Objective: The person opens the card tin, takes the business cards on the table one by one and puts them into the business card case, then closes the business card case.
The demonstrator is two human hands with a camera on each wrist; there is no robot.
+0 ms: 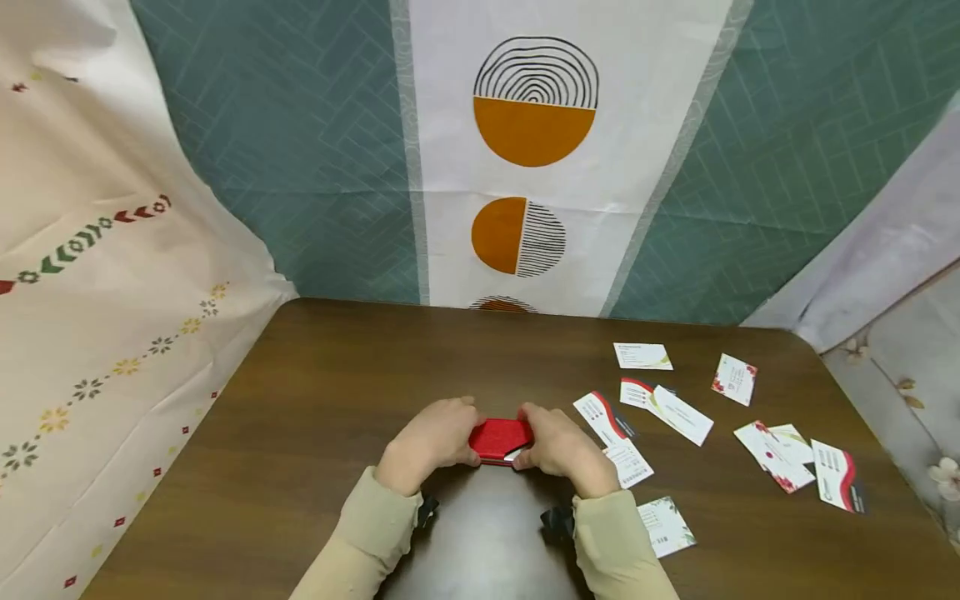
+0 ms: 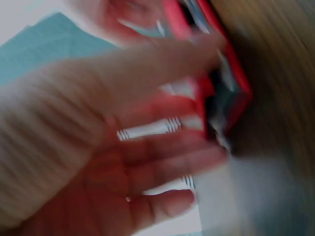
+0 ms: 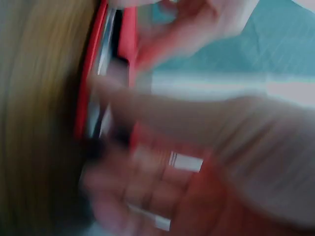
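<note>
Over the middle of the table, a small red card case [image 1: 501,435] is held between both hands. My left hand [image 1: 435,437] pinches its left end with the thumb along the near side and fingers behind. At the other end, my right hand [image 1: 561,446] grips it in much the same way. A bit of white card [image 1: 514,455] shows at the case's near right corner. In the left wrist view, the case [image 2: 241,81] shows red covers with a dark gap between them. Motion blurs the case [image 3: 84,105] in the right wrist view.
Several printed business cards lie scattered on the right side of the brown table [image 1: 330,383], including a card under my right forearm [image 1: 666,527], an overlapping pair [image 1: 772,454] and a card at the back [image 1: 642,356]. A patterned cloth [image 1: 337,150] hangs behind the table.
</note>
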